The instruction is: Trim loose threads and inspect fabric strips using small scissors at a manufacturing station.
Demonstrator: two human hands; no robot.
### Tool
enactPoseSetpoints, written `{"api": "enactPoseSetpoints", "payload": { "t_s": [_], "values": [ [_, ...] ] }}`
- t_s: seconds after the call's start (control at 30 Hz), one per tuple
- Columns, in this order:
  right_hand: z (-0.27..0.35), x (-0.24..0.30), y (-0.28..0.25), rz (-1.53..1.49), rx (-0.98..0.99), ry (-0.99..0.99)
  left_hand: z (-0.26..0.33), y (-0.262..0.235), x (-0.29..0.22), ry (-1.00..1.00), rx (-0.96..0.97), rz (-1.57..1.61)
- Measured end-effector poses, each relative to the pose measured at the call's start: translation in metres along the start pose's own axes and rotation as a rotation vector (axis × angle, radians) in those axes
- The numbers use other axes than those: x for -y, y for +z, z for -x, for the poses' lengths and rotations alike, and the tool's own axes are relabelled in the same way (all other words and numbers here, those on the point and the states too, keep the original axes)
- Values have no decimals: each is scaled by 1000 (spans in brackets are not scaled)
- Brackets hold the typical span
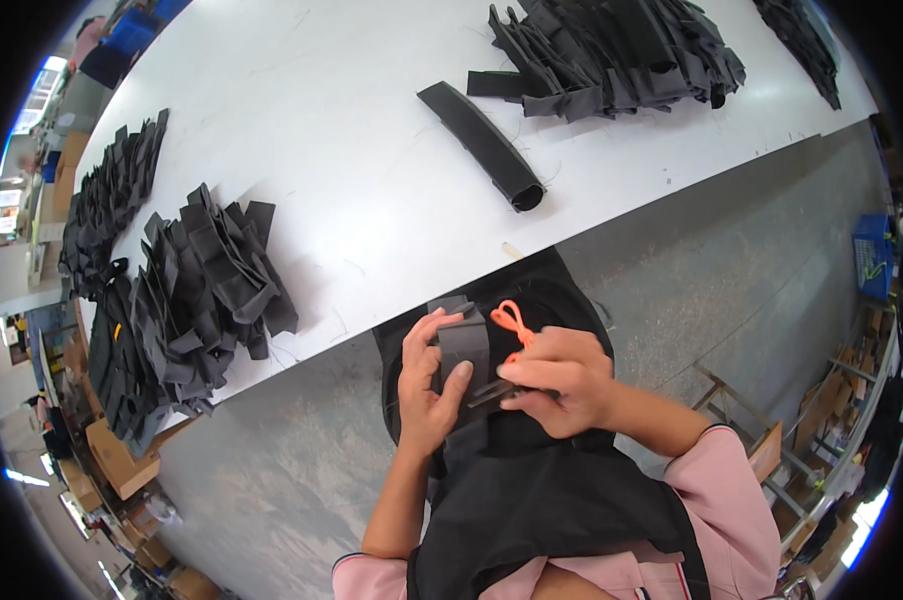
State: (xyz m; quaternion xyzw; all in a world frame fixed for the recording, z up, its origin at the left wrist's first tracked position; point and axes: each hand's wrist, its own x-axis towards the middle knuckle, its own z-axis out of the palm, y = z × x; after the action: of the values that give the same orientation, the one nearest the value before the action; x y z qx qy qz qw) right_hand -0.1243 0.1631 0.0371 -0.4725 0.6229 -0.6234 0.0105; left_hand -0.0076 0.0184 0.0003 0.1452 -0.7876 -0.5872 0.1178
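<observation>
My left hand (pixel 428 400) is closed round a dark grey fabric strip (pixel 463 345), its thumb pressed on the near face and its fingers along the far side. The strip's lower end hangs down over my black apron (pixel 541 505). In my right hand (pixel 569 380) is a small pair of thread snips (pixel 488 391), blades pointing left at the strip's edge beside my left thumb. An orange cord loop (pixel 511 318) sticks up from the right fist. Whether the blades touch the fabric I cannot tell. Both hands are above my lap, just off the table edge.
The white table (pixel 351 130) spans the far side. A single black fabric tube (pixel 483 145) lies on it, near a big pile of black strips (pixel 621 60). More strips are heaped at the left (pixel 206 300). A blue crate (pixel 873 258) stands on the floor, far right.
</observation>
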Motion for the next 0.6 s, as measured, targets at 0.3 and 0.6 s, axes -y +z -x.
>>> {"api": "enactPoseSetpoints", "payload": {
  "t_s": [0.3,0.6],
  "values": [
    [19,-6,-15,260,135,374,2,1,5,-71,-109,178],
    [13,-4,-9,322,169,334,4,0,-1,-100,-116,148]
  ]
}}
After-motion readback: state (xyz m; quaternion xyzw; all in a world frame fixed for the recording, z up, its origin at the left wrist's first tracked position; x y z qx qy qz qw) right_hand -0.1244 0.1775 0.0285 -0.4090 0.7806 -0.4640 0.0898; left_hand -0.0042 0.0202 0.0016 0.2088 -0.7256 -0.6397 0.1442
